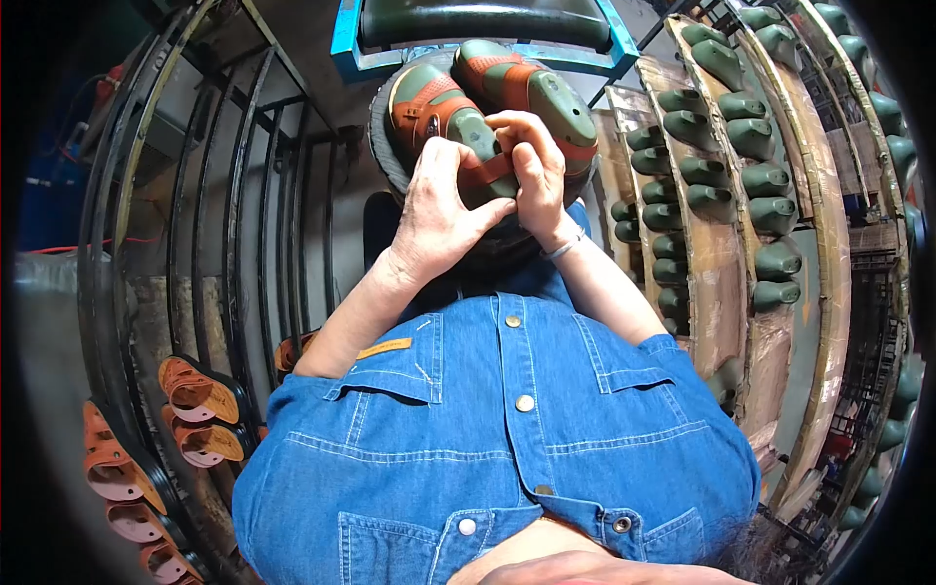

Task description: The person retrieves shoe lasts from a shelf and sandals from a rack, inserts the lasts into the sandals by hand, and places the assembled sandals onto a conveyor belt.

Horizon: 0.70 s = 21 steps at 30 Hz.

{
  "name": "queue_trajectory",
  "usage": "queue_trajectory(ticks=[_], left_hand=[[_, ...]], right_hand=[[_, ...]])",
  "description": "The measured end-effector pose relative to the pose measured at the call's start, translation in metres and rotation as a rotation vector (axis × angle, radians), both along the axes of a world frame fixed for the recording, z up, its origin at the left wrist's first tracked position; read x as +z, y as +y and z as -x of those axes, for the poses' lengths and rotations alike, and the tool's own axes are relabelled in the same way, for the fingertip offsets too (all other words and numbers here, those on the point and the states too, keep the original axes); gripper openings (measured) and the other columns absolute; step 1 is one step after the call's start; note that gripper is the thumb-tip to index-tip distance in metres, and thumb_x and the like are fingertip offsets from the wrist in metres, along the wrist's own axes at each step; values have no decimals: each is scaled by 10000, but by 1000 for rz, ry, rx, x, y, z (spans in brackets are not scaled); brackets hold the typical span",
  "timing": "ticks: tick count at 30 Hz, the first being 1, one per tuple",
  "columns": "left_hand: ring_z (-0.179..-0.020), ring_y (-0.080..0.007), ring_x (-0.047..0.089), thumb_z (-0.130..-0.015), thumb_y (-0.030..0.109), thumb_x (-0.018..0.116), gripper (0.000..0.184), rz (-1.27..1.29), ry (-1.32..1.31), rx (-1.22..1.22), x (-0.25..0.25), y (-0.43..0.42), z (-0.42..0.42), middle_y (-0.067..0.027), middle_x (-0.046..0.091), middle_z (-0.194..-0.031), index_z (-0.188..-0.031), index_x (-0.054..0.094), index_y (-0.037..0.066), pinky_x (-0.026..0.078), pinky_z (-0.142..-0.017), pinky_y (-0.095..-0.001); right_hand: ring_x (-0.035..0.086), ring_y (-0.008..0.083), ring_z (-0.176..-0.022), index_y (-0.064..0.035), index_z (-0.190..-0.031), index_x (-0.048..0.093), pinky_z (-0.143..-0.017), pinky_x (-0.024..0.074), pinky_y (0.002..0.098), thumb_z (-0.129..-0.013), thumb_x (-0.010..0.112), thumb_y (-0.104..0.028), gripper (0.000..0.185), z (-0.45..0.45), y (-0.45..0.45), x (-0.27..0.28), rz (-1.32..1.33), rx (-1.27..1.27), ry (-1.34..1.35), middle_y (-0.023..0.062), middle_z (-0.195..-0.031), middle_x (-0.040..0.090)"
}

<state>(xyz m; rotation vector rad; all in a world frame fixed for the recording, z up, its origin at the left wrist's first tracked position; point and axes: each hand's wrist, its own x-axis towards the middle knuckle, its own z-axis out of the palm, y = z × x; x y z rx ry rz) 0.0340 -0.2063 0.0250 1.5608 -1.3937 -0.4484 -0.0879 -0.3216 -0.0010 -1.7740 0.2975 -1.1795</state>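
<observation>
Two green shoe lasts, each wearing brown leather sandal straps, lie side by side on a round dark pad [382, 146]. My left hand [439, 210] and my right hand [534, 175] are both at the heel end of the left sandal [434, 102]. Between them runs its brown heel strap [485, 172], pinched by the fingers of each hand from either side. The right sandal [531, 90] lies beside it, close to my right fingers, and no hand holds it.
A blue metal frame with a dark roller [483, 19] stands beyond the pad. Racks of green lasts [710, 172] fill the right side. At the left are black metal rack bars [234, 195], with brown sandals [200, 395] at lower left.
</observation>
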Motion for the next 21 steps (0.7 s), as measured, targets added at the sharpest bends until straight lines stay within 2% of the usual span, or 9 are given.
queue_trajectory(ticks=[2, 3, 6, 7, 8, 11, 13, 16, 21], left_hand=[[-958, -307, 580, -703, 159, 886, 521, 18, 14, -6, -7, -1, 2, -146, 523, -1012, -1064, 540, 12, 499, -849, -422], [-933, -311, 582, -712, 153, 881, 492, 46, 27, -6, -11, -2, 3, -144, 529, -973, -1041, 543, 12, 497, -823, -424], [-913, -326, 575, -739, 133, 857, 429, 119, -9, 51, -20, -2, 10, -148, 532, -942, -1006, 544, 14, 482, -817, -430], [-913, -326, 575, -739, 133, 857, 429, 114, -9, 49, -25, -3, 13, -148, 532, -942, -1006, 544, 14, 482, -817, -430], [-912, -335, 569, -750, 123, 841, 407, 155, -30, 80, -31, -3, 15, -151, 530, -944, -1005, 541, 17, 472, -834, -439], [-918, -347, 559, -768, 101, 814, 371, 270, -98, 140, -47, -8, 21, -156, 526, -946, -1006, 539, 25, 451, -881, -462], [-958, -350, 547, -779, 84, 799, 360, 387, -195, 165, -59, -12, 22, -151, 523, -992, -1027, 543, 39, 418, -992, -515], [-1003, -348, 546, -779, 92, 812, 384, 505, -272, 184, -70, -14, 24, -144, 520, -1058, -1056, 549, 53, 390, -1063, -553], [-1044, -352, 545, -761, 108, 847, 439, 563, -222, 131, -79, -15, 14, -137, 516, -1095, -1083, 551, 70, 382, -1097, -568]], right_hand=[[490, 96, -793, -3, -1160, 609, -713, 425, 237, -1035, 531, -343, 370, 1, 3, -3, -142, 16, -90, 35, -904, 540], [476, 69, -754, -9, -1126, 595, -672, 411, 217, -1058, 501, -412, 419, -1, 3, -3, -120, -14, -105, 4, -840, 536], [472, 61, -716, -13, -1098, 597, -641, 408, 221, -1059, 502, -424, 424, -5, -2, -13, -153, -3, -151, -9, -795, 540], [459, 51, -665, -15, -1025, 607, -597, 384, 222, -1066, 485, -436, 440, -9, -1, -13, -158, -48, -169, -20, -731, 538], [459, 51, -665, -15, -1025, 607, -597, 384, 222, -1066, 485, -436, 440, -11, -2, -15, -160, -49, -168, -20, -731, 538], [433, 44, -604, -19, -875, 619, -549, 330, 225, -1078, 450, -441, 498, -17, -3, -17, -159, -104, -204, -15, -670, 520], [423, 44, -595, -20, -862, 618, -542, 322, 228, -1080, 443, -445, 509, -17, -5, -22, -155, -105, -222, -17, -668, 517], [401, 42, -578, -21, -834, 614, -525, 300, 234, -1085, 431, -447, 526, -18, -3, -23, -174, -97, -266, -20, -664, 510], [369, 32, -551, -21, -790, 606, -502, 256, 239, -1097, 419, -425, 540, -21, -5, -18, -172, -133, -277, -32, -628, 476]])
